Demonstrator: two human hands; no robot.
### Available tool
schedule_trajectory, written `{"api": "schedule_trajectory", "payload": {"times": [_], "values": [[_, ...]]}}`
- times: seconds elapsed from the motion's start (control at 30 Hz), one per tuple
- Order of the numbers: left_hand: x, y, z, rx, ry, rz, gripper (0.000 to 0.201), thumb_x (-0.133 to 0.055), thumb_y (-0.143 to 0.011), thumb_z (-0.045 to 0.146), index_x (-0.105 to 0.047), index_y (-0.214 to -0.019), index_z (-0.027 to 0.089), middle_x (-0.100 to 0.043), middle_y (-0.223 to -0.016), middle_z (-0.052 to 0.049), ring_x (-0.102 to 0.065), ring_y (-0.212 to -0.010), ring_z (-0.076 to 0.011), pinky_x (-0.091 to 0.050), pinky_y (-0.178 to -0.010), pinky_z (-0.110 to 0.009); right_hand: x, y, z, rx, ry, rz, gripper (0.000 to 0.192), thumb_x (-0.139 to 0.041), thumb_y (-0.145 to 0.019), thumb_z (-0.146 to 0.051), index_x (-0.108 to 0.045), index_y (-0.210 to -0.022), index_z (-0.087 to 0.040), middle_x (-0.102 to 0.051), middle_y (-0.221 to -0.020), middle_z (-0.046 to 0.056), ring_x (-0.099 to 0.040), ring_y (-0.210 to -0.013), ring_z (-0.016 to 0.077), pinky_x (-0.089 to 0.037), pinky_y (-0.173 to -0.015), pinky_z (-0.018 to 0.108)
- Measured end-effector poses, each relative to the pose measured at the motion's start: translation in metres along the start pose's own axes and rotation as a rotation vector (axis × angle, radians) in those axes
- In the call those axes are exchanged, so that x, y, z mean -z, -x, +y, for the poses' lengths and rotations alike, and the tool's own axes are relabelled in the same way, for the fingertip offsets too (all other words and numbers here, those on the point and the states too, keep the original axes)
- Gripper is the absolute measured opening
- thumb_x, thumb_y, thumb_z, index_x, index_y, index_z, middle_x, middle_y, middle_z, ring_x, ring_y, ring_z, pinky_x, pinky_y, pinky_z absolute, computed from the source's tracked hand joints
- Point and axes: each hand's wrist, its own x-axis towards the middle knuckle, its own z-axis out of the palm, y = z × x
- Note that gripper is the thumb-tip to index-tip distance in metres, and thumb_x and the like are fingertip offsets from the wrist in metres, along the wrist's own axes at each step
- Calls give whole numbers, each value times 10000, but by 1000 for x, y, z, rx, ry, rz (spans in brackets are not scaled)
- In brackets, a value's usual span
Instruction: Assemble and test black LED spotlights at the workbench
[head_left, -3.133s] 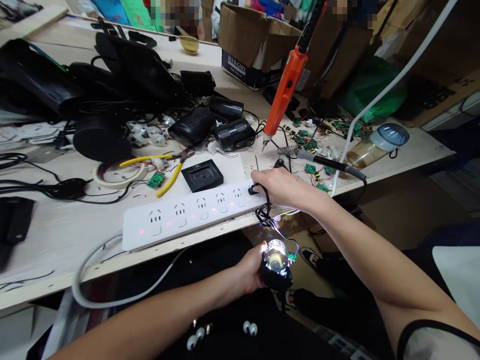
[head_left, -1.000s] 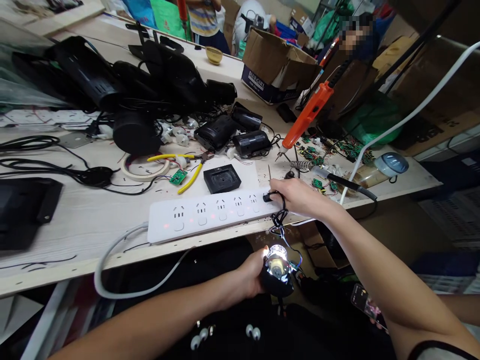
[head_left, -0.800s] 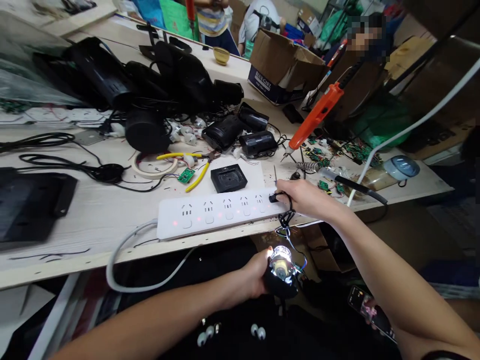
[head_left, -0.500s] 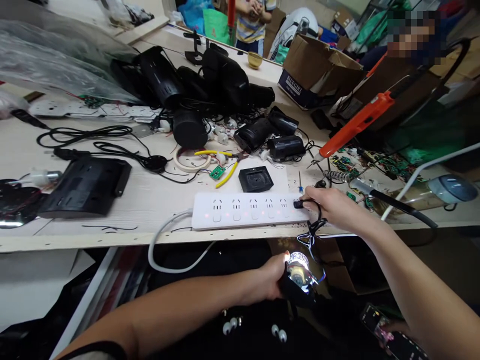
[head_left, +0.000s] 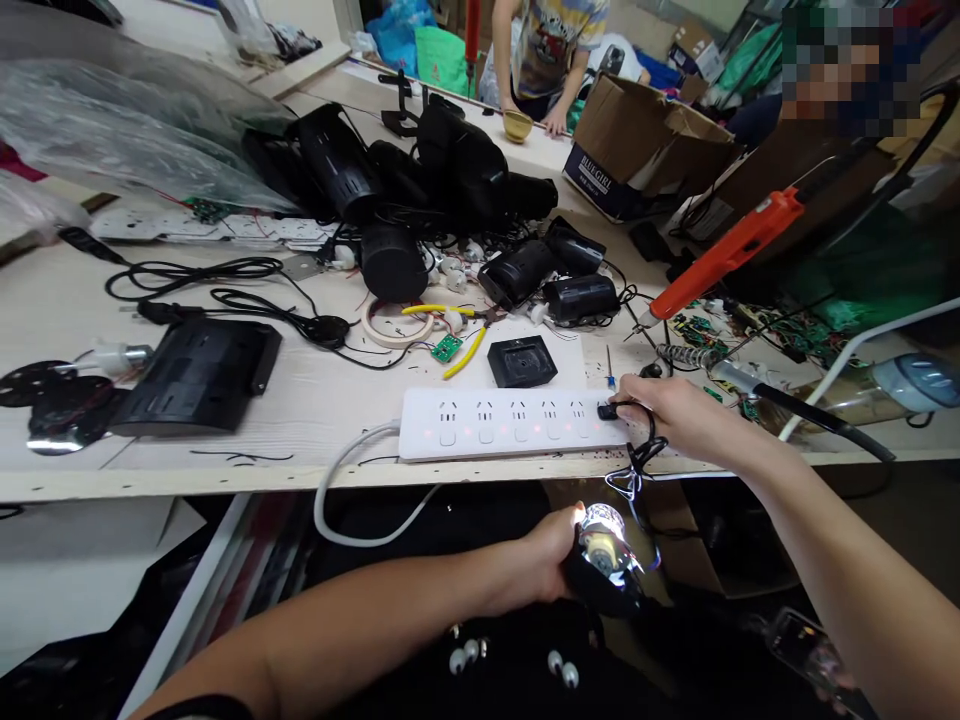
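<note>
Plug (head_left: 609, 410) pinched by right hand (head_left: 675, 415); left hand (head_left: 551, 560) grips lit lamp (head_left: 602, 555).

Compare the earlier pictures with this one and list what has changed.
Only the head camera swung left, bringing more of the bench's left end into view. The right hand stays pinching the black plug at the power strip, and the left hand keeps gripping the lit lamp module below the table edge.

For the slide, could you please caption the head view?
Right hand holds a black plug at the power strip; left hand grips a glowing lamp.
</note>
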Motion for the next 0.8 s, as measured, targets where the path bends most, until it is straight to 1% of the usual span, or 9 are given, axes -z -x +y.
{"api": "schedule_trajectory", "payload": {"times": [0.07, 0.2, 0.33, 0.47, 0.53, 0.63, 0.7, 0.8], "values": [[0, 2, 0, -1, -7, 18, 595, -244, -985, 474, -661, -768, 110, -674, -669, -109, -618, -562, -198, -497, -617, -327, 0, 0, 1, 2, -19, 5, 154, -411, -916, -311, -398, -782, -236, -548, -661, 19, -502, -604, 183, -306, -569, 263], [2, 1, 0, -10, -19, 40, 531, -282, -984, 460, -652, -785, 135, -685, -682, -93, -614, -579, -203, -495, -634, -329, 0, -1, 2, 3, -44, 20, 164, -395, -915, -320, -361, -774, -242, -525, -645, 8, -496, -584, 180, -309, -559, 257], [6, -3, 1, 4, -33, 35, 557, -262, -982, 494, -650, -808, 134, -688, -703, -99, -621, -598, -212, -494, -666, -341, -1, 0, 2, 4, -60, 35, 162, -404, -913, -312, -365, -772, -241, -536, -650, 11, -506, -596, 184, -317, -564, 254], [10, 1, 6, 0, -55, 0, 539, -331, -958, 530, -655, -821, 123, -701, -737, -114, -629, -614, -222, -502, -708, -362, -5, 3, 1, 15, -114, 106, 129, -434, -904, -286, -408, -789, -235, -539, -647, 4, -507, -586, 175, -318, -570, 245], [10, 9, 8, -5, -84, -20, 525, -365, -953, 528, -662, -814, 117, -701, -729, -108, -633, -617, -213, -503, -705, -345, -6, 5, 0, 5, -139, 127, 98, -445, -903, -274, -448, -818, -226, -570, -670, 11, -518, -598, 173, -320, -577, 243], [7, 30, 10, -29, -144, -51, 474, -426, -951, 494, -673, -800, 118, -704, -721, -87, -631, -617, -176, -500, -707, -291, -7, 9, -1, -32, -178, 142, 67, -463, -901, -257, -495, -862, -213, -642, -776, 41, -569, -697, 185, -341, -621, 246], [3, 46, 10, -67, -186, -76, 412, -502, -928, 472, -687, -820, 121, -719, -754, -86, -641, -637, -168, -501, -731, -273, -7, 9, -1, -58, -222, 157, 57, -482, -894, -252, -511, -866, -212, -666, -837, 47, -589, -755, 191, -354, -651, 250], [-4, 73, 11, -166, -290, -98, 347, -576, -895, 448, -700, -861, 126, -732, -819, -94, -658, -696, -185, -500, -765, -289, -7, 11, 1, -80, -314, 192, 78, -500, -888, -263, -518, -836, -209, -682, -865, 37, -599, -785, 183, -384, -687, 255]]}}
